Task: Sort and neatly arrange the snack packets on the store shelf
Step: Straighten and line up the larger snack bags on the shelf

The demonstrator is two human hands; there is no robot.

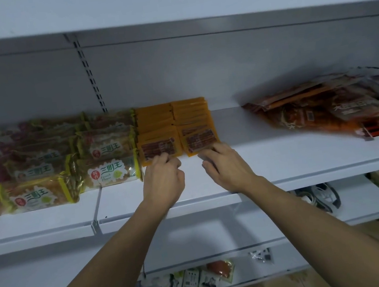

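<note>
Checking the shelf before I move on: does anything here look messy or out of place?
Yes. The reddish packets at the right lie in a loose, slanted heap, unlike the two tidy orange rows. The front packet of the right row sits slightly crooked.

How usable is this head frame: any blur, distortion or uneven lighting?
Head view: wide-angle bending curves the shelf edges; the loose red pile at right is smeared by motion blur; the orange packets and both hands, left hand and right hand, read fairly sharp; lighting is dim and bluish, without harsh glare.
</note>
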